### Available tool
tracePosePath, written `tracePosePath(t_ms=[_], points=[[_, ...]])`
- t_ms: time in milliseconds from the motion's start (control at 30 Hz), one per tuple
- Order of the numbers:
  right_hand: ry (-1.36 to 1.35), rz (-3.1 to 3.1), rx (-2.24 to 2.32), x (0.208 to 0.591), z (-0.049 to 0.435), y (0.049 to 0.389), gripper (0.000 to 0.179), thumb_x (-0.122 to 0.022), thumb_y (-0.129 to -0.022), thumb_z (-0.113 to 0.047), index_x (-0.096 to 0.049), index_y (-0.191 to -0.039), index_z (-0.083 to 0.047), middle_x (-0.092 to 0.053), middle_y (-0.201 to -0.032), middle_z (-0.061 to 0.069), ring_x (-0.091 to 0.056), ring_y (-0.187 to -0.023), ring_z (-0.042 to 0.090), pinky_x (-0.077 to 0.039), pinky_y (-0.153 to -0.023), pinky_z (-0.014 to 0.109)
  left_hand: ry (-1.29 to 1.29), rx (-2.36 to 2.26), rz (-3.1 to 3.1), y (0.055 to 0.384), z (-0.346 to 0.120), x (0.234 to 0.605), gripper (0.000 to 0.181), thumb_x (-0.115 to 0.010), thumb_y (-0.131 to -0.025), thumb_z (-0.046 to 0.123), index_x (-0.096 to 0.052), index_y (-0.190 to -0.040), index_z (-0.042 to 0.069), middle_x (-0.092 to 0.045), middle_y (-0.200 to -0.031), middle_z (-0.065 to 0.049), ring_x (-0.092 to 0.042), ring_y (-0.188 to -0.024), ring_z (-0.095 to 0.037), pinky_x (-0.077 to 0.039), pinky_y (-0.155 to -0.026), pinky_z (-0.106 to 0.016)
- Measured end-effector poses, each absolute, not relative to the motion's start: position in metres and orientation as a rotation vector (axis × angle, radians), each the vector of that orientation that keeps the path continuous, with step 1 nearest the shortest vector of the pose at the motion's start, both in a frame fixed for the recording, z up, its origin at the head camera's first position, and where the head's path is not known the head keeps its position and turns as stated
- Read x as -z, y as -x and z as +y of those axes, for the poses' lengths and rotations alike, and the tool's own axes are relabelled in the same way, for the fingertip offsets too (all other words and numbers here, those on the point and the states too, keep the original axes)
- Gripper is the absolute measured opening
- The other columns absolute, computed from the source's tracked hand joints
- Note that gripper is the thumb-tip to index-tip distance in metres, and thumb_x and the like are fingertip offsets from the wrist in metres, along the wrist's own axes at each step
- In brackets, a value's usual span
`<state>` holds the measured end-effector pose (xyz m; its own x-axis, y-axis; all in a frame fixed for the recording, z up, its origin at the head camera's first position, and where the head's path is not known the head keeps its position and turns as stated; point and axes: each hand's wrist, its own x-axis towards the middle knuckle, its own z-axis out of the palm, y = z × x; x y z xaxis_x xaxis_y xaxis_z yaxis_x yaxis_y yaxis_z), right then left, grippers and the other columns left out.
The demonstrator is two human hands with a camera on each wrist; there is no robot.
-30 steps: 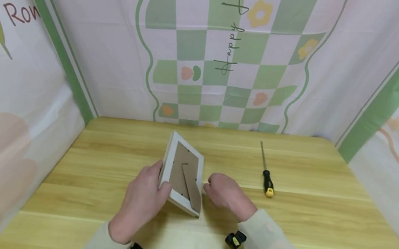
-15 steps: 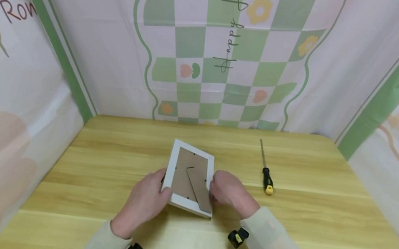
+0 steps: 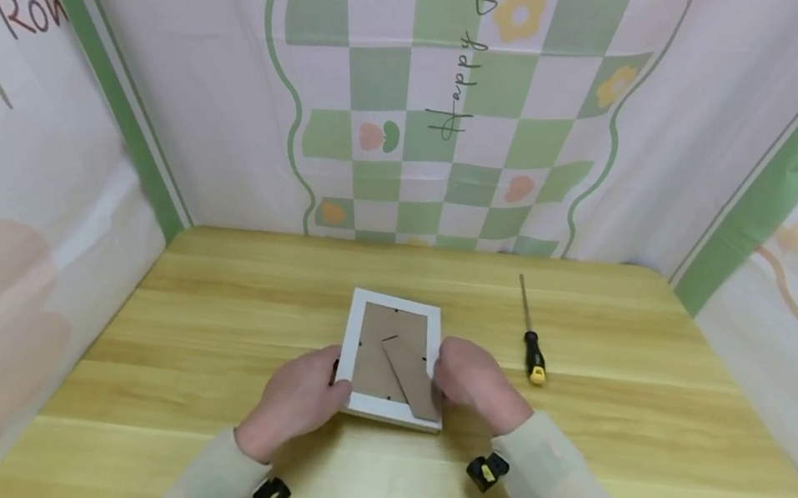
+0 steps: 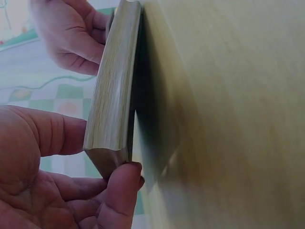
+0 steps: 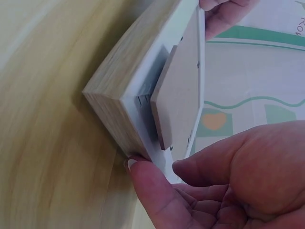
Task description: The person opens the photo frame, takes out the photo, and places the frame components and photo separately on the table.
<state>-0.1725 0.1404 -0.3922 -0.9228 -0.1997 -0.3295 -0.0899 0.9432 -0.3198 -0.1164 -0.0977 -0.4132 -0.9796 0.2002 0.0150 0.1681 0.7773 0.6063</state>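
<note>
A picture frame [image 3: 370, 376] with a white border and brown backing is turned back-side up between my hands, low over the table and slightly tilted. Its brown support leg [image 3: 415, 382] lies slanted against the backing. My left hand [image 3: 300, 396] grips the frame's left edge near the lower corner, thumb on the back. On the opposite edge, my right hand [image 3: 475, 384] pinches the side, its fingers curled. The right wrist view shows the index fingertip [image 5: 138, 167] along the wood-grained side and the thumb [image 5: 200, 167] at the back's border.
A screwdriver [image 3: 534, 359] with a black and yellow handle lies on the wooden table [image 3: 591, 459], right of my right hand, its shaft pointing away. Patterned cloth [image 3: 439, 120] hangs behind the table and along both sides.
The picture frame has turned from a steep tilt to nearly flat, with its back facing up, and shifted right. My right hand, apart from it earlier, now holds its right edge.
</note>
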Motion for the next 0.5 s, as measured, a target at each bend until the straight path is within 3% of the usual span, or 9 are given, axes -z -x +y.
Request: tracePosePath(t_ms=[167,300,500], points=[[0.199,2.738,0.421,0.3906,0.1446,0.1732,0.022,-0.050,-0.104,-0.009,-0.064,-0.087,-0.004,-0.062,-0.075,0.007,-0.059,-0.065,0.020,-0.049,-0.056,0.029,-0.317,-1.006,2.864,0.1192,-0.0938,0.4139,0.010,-0.062,-0.094,0.015,-0.069,-0.099,0.011,-0.056,-0.067,0.001,-0.047,-0.052,-0.013,-0.039,-0.045,-0.029],[0.202,2.743,0.430,0.3899,0.1479,0.1725,0.025,-0.049,-0.104,-0.008,-0.063,-0.083,-0.006,-0.062,-0.073,0.007,-0.058,-0.064,0.020,-0.048,-0.055,0.029,-0.339,-0.974,2.848,0.1197,-0.0911,0.4160,0.004,-0.067,-0.092,0.018,-0.065,-0.090,0.014,-0.055,-0.067,0.001,-0.048,-0.054,-0.013,-0.043,-0.046,-0.030],[0.210,2.754,0.434,0.3890,0.1511,0.1707,0.026,-0.049,-0.104,-0.008,-0.062,-0.081,-0.007,-0.062,-0.074,0.007,-0.058,-0.064,0.020,-0.049,-0.055,0.030,-0.373,-1.000,2.814,0.1203,-0.0877,0.4186,0.017,-0.072,-0.087,0.020,-0.069,-0.101,0.011,-0.062,-0.074,0.002,-0.055,-0.060,-0.014,-0.048,-0.050,-0.032]])
